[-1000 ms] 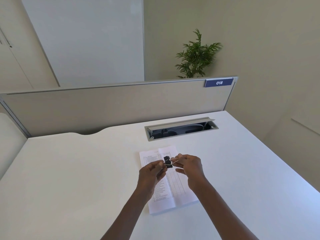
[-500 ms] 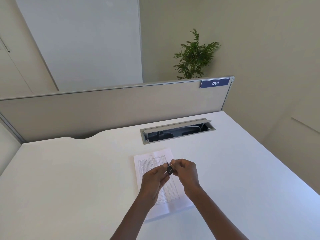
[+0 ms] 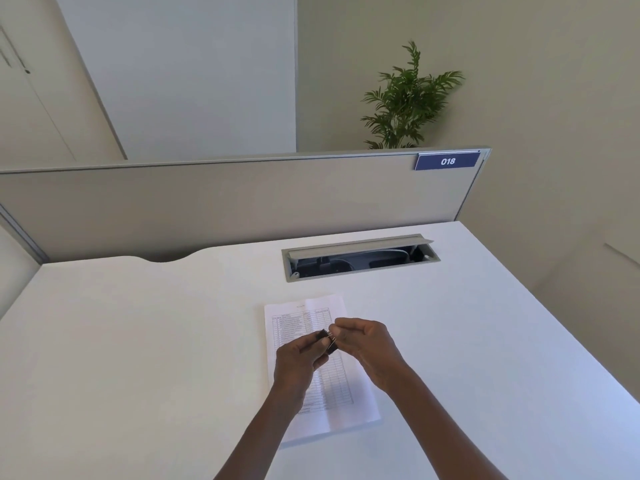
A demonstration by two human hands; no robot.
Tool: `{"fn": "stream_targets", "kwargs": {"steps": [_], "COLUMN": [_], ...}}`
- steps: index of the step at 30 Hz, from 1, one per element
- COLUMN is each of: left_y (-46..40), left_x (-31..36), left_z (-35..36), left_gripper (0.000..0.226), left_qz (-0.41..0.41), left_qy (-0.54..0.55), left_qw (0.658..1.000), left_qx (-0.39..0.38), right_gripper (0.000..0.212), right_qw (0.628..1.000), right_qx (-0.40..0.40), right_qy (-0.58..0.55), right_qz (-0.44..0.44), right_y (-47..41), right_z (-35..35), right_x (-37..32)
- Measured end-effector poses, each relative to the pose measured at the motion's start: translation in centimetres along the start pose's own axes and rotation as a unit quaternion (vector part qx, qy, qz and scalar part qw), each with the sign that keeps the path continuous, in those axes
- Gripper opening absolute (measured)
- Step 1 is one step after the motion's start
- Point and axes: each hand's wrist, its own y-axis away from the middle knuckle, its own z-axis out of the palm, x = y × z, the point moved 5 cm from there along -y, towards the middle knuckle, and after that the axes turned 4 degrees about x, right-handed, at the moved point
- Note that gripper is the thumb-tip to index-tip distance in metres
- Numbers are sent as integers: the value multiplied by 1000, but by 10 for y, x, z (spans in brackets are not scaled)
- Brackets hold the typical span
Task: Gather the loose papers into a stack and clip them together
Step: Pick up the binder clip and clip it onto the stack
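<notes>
Head view: I see my left hand [image 3: 300,358] and right hand [image 3: 367,344] both pinch the binder clip [image 3: 328,340] above the papers [image 3: 349,400]. The desk [image 3: 138,341] lies free on both sides of them.

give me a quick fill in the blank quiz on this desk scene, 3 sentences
1. Both hands hold a small black ____ above the papers.
2. The blue sign on the divider reads ____.
3. Behind the divider stands a green ____.

Missing words: clip; 018; plant
</notes>
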Motion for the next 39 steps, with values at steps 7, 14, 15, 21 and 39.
{"fn": "stream_targets", "kwargs": {"steps": [7, 14, 15, 21, 39], "left_y": [-22, -50, -54, -73, -97], "left_x": [-1, 3, 4, 4, -15], "left_z": [-9, -22, -25, -38, -69], "left_gripper": [16, 15, 15, 12, 60], "left_qz": [13, 11, 9, 22, -68], "left_qy": [-40, -93, -103, -189, -408], "left_qw": [998, 992, 990, 976, 867], "left_qx": [51, 88, 92, 110, 277], "right_gripper": [30, 19, 19, 12, 11], "right_qw": [998, 998, 998, 995, 971], "right_qx": [56, 47, 36, 17, 49], "right_qy": [3, -10, -14, -49, -106], "right_qz": [18, 44, 46, 87, 208], "right_y": [-29, -64, -69, -91, -110], "right_z": [7, 19, 21, 24, 13], "right_x": [18, 33, 35, 54, 99]}}
